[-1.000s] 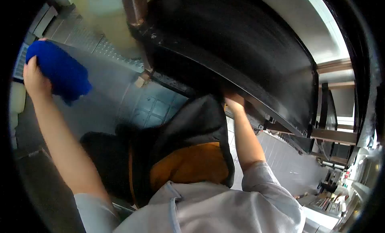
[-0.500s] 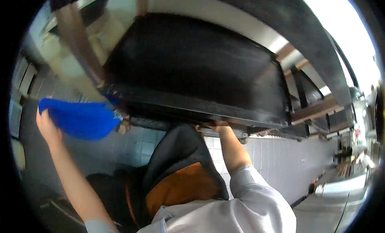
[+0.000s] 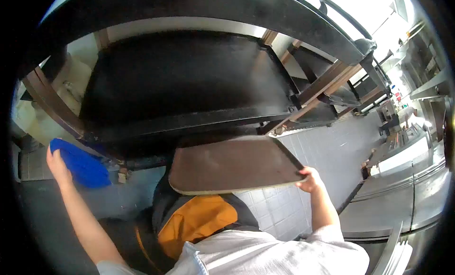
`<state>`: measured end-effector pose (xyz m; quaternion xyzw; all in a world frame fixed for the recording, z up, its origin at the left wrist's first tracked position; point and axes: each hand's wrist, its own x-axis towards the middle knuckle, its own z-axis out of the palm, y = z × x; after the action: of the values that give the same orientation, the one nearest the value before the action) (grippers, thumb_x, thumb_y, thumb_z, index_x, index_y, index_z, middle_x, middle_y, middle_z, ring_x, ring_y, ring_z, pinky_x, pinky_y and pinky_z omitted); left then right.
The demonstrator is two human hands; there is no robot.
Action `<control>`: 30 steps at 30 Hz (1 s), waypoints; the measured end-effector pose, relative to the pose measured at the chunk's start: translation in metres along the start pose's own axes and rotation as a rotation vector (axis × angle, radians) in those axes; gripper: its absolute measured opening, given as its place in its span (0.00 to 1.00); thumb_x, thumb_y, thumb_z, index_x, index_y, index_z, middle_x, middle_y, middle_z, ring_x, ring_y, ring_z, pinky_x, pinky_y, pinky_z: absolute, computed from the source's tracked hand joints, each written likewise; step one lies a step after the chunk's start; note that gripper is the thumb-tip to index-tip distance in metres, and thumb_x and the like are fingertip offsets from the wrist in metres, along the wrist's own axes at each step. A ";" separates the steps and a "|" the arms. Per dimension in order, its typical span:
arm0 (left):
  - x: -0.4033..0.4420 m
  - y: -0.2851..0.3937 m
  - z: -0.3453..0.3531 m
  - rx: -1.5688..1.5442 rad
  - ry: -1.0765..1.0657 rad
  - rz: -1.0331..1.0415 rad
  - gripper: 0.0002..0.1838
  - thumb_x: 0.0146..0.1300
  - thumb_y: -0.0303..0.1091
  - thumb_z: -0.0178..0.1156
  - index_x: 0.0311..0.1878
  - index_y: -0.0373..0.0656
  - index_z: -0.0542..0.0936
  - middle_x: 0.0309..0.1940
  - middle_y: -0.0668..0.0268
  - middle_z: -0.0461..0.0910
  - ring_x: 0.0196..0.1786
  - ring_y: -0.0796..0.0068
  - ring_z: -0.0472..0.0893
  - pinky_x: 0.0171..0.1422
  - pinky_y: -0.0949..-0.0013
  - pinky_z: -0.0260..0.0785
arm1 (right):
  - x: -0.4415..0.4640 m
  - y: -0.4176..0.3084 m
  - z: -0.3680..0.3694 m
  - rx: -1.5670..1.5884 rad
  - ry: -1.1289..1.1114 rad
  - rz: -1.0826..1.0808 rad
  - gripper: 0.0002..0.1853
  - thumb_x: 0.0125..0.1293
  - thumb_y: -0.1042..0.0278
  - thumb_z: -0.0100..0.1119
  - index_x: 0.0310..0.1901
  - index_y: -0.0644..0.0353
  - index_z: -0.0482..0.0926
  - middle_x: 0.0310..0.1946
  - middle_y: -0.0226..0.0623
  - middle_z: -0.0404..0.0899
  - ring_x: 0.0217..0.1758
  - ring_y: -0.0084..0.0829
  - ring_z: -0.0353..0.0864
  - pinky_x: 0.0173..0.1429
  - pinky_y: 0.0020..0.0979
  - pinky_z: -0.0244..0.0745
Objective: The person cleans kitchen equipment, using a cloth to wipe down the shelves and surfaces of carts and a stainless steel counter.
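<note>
A blue cloth [image 3: 85, 165] hangs from my left hand [image 3: 59, 167], its fingers closed on the cloth's upper left edge. My right hand [image 3: 310, 179] grips the right corner of a brown rectangular tray [image 3: 232, 165] with a raised rim. The tray is in front of my body, below a black shelf [image 3: 189, 81] of a cart, and its far edge lies in shadow near the cart's lower part. Part of my black and orange apron [image 3: 199, 220] shows beneath the tray.
Brown uprights [image 3: 54, 102] and a black upper bar [image 3: 189, 7] frame the cart. Grey tiled floor [image 3: 327, 154] runs to the right, beside steel counters [image 3: 384, 208]. Pale containers [image 3: 76, 81] stand behind the cart at the left.
The brown tray has come into view in my right hand, which has moved right and away from the cart's lower edge. The blue cloth has dropped lower and folded closer to my left hand.
</note>
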<state>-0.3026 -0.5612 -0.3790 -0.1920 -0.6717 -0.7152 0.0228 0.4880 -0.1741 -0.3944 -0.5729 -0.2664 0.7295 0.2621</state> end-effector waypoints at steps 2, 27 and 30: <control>-0.004 0.000 0.010 0.052 0.033 -0.025 0.15 0.72 0.34 0.54 0.54 0.35 0.80 0.47 0.66 0.81 0.49 0.73 0.78 0.57 0.69 0.69 | -0.027 -0.018 -0.051 0.015 0.039 -0.085 0.16 0.48 0.70 0.57 0.41 0.61 0.80 0.41 0.42 0.82 0.41 0.43 0.81 0.48 0.51 0.76; -0.021 -0.027 -0.005 0.533 -0.100 0.094 0.18 0.61 0.31 0.55 0.51 0.33 0.81 0.43 0.64 0.84 0.46 0.72 0.80 0.55 0.67 0.72 | -0.270 -0.269 -0.088 0.594 0.351 -1.602 0.21 0.65 0.77 0.48 0.53 0.92 0.70 0.56 0.66 0.76 0.62 0.53 0.77 0.74 0.44 0.72; -0.022 0.019 0.021 0.766 -0.183 0.133 0.23 0.60 0.39 0.57 0.52 0.31 0.81 0.44 0.54 0.86 0.48 0.63 0.83 0.56 0.61 0.73 | -0.250 -0.247 0.026 0.444 0.147 -1.692 0.26 0.63 0.76 0.50 0.59 0.92 0.66 0.62 0.69 0.70 0.67 0.56 0.73 0.76 0.46 0.69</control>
<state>-0.2718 -0.5470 -0.3666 -0.2754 -0.8752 -0.3898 0.0790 0.5329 -0.1702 -0.0446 -0.1644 -0.4361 0.2866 0.8370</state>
